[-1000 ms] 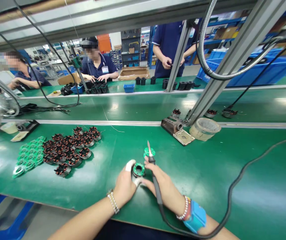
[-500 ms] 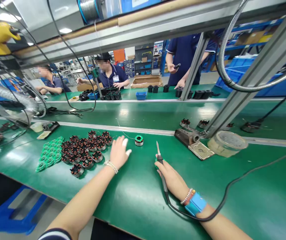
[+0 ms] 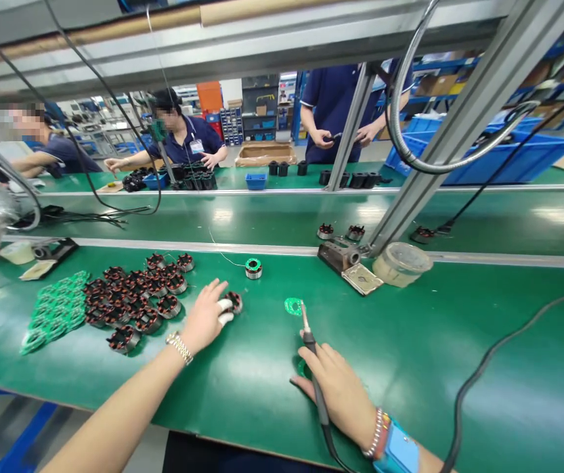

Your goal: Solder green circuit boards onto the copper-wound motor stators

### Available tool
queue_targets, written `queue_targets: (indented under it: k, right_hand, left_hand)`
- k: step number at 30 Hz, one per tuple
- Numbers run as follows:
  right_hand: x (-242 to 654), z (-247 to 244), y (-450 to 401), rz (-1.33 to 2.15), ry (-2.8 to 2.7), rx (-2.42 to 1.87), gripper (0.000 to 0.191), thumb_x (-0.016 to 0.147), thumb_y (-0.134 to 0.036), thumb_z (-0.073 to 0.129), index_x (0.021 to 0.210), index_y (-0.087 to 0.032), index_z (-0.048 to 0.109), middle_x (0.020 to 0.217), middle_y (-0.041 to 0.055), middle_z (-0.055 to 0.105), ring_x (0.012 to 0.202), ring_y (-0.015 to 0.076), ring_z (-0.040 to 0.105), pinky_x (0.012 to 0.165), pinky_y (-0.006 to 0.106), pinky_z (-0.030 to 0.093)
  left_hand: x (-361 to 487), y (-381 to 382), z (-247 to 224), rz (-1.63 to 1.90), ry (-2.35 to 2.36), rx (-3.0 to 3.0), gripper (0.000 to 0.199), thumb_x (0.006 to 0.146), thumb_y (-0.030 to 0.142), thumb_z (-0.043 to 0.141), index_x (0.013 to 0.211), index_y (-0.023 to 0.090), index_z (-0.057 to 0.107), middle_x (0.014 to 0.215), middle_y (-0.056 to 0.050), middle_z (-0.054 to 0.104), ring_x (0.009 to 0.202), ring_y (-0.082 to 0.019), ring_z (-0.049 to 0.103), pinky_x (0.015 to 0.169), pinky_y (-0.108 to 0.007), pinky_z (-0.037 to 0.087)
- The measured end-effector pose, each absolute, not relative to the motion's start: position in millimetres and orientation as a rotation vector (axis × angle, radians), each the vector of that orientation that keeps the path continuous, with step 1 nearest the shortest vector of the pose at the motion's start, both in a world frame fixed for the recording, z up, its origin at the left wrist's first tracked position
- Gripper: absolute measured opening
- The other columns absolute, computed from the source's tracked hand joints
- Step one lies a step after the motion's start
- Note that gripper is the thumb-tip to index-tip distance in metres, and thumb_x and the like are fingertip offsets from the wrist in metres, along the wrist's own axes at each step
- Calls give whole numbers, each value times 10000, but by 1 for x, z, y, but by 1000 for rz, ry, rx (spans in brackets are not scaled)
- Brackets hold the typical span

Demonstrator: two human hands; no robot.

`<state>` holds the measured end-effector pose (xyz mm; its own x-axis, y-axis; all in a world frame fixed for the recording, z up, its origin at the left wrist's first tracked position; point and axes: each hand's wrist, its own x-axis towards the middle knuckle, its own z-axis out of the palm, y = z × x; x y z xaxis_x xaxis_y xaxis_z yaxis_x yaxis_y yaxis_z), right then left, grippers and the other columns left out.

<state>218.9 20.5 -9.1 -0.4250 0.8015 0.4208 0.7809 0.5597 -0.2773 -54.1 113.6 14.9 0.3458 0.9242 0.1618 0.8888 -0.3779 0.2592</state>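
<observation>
My left hand (image 3: 207, 317) has its covered fingertips closed on a copper-wound motor stator (image 3: 234, 302) on the green bench. Held in my right hand (image 3: 339, 384) is a soldering iron (image 3: 319, 394), its tip beside a green ring-shaped board (image 3: 291, 306) lying flat. Another green board (image 3: 303, 368) shows partly beneath my right hand. Farther back stands a stator with a green board on top (image 3: 253, 268), a thin wire trailing from it. Left of my left hand lie several bare stators (image 3: 138, 292) and a sheet of green boards (image 3: 58, 309).
An iron stand with a sponge tray (image 3: 362, 278) and a round tub (image 3: 402, 264) stand at the back right. A slanted metal post (image 3: 434, 164) rises behind them. The iron's cable crosses the right side. Several people work across the bench.
My left hand has taken hold of a stator. A green board now lies on the bench by the iron's tip. The camera view has shifted to the right.
</observation>
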Motion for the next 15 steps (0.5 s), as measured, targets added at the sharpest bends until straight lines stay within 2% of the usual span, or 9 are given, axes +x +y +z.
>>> queue_targets:
  k: [3, 5, 8, 10, 12, 15]
  right_hand:
    - [237, -7, 12, 336, -2220, -1174, 280, 790, -218, 546, 1056, -194, 462, 1161, 158, 574, 966, 243, 609, 775, 375, 535]
    - [245, -6, 9, 490, -2230, -1085, 276, 813, -162, 468, 1082, -206, 430, 1222, 146, 540, 1089, 216, 555, 859, 353, 507]
    - [245, -7, 8, 545, -2227, -1050, 277, 828, -115, 396, 1085, -214, 425, 1222, 139, 542, 1102, 191, 551, 886, 339, 492]
    - [239, -9, 8, 523, -2193, -1075, 271, 825, -116, 404, 1078, -210, 432, 1212, 147, 546, 1090, 198, 560, 883, 346, 494]
    - [229, -11, 9, 517, -2160, -1106, 275, 810, -113, 433, 1068, -210, 440, 1198, 148, 554, 1078, 209, 566, 869, 349, 501]
    - [215, -12, 8, 520, -2091, -1129, 287, 782, -114, 481, 1049, -213, 446, 1167, 142, 573, 1049, 217, 583, 842, 347, 514]
  left_hand:
    - [-48, 71, 9, 471, 1263, 2317, 245, 762, 181, 564, 982, 265, 634, 1324, -48, 466, 1230, -223, 409, 1037, -421, 316]
    - [-47, 48, 4, 455, 1181, 2166, 375, 778, 173, 534, 1136, 285, 545, 1321, -46, 471, 1198, -191, 452, 1020, -383, 351]
    - [-46, 27, -6, 506, 1382, 2017, 690, 698, 207, 633, 1320, 228, 334, 1333, -114, 446, 1237, -243, 404, 1025, -445, 332]
    - [-42, 24, -10, 528, 1512, 2001, 797, 613, 260, 714, 1314, 195, 341, 1350, -151, 414, 1276, -299, 330, 1038, -505, 279]
    - [-35, 26, -9, 522, 1498, 2032, 751, 562, 304, 752, 1236, 204, 436, 1342, -146, 427, 1292, -317, 293, 1052, -537, 220]
    - [-23, 31, -2, 539, 1396, 2020, 575, 558, 301, 753, 1083, 224, 532, 1280, -114, 505, 1279, -302, 323, 1055, -554, 175]
